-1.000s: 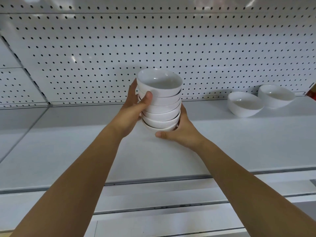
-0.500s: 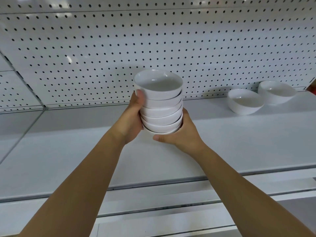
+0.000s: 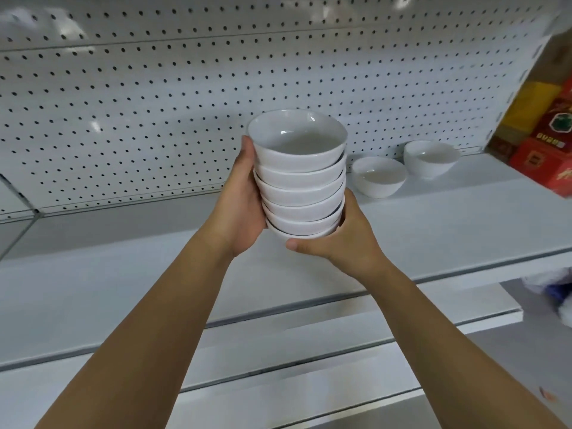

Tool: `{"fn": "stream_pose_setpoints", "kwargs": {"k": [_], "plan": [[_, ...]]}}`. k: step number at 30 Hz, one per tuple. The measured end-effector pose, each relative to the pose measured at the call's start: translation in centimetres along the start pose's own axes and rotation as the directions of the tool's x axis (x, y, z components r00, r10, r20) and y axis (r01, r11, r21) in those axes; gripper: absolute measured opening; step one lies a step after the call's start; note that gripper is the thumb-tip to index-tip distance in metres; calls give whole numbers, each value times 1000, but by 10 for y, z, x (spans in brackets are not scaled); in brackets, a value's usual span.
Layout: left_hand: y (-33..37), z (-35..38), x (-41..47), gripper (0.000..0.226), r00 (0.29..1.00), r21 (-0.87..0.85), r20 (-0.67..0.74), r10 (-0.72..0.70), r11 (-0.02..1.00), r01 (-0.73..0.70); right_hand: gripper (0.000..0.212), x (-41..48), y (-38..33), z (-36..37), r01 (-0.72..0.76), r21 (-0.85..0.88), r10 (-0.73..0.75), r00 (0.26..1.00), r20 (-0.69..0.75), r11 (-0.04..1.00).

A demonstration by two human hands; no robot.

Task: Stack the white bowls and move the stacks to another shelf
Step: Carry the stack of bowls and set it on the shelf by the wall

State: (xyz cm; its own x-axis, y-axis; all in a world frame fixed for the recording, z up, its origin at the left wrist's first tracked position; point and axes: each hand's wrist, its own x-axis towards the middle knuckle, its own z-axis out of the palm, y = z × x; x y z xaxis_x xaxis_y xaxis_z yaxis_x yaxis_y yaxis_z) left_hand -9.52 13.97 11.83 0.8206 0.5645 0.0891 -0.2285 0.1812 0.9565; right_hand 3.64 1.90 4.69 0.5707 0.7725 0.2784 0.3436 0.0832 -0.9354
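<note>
A stack of several white bowls hangs in the air above the white shelf, in front of the pegboard. My left hand grips the stack's left side, fingers hidden behind the bowls. My right hand cups the stack from below and from the right, thumb under the lowest bowl. Two single white bowls stand at the shelf's back right: one nearer, one farther right.
White pegboard backs the shelf. Red and yellow boxes stand at the far right end. Lower shelf edges run below my forearms. A blurred white and blue item lies under the shelf at right.
The stack has risen a little off the shelf and sits closer to the two single bowls. My left thumb slid off the front to the side. The view swung right, showing the boxes.
</note>
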Motion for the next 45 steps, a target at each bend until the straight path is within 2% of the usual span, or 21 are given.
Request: {"fn": "stream_pose_setpoints", "kwargs": {"k": [8,15,20,27,32,36,40,43,45], "plan": [[-19,128,7,55,997,-16,83,-4,1000,5,111,-45,-9,-124,16,-36,-19,995,-97,999],[-52,260,15,63,978,-37,208,-1,999,9,105,-100,-8,-256,18,-55,-29,979,-204,998],[-85,357,25,65,940,-84,340,0,996,30,104,-142,-5,-346,32,-134,-72,951,-301,990],[-126,482,61,68,845,-68,531,-63,991,116,88,-189,1,-455,-55,-184,-39,882,-470,981],[-158,580,94,65,747,-66,661,-74,986,156,95,-211,21,-538,-137,-168,7,794,-607,976],[-180,664,132,63,651,-47,754,-85,982,182,96,-216,36,-609,-193,-170,10,688,-726,966],[-198,756,175,60,484,-43,870,-90,965,258,97,-211,45,-687,-269,-187,-12,544,-839,945],[-211,819,209,64,353,-10,931,-99,956,294,91,-209,49,-737,-311,-185,-32,438,-899,932],[-225,859,230,69,260,42,957,-130,947,318,94,-211,54,-766,-325,-173,-46,363,-931,930]]}}
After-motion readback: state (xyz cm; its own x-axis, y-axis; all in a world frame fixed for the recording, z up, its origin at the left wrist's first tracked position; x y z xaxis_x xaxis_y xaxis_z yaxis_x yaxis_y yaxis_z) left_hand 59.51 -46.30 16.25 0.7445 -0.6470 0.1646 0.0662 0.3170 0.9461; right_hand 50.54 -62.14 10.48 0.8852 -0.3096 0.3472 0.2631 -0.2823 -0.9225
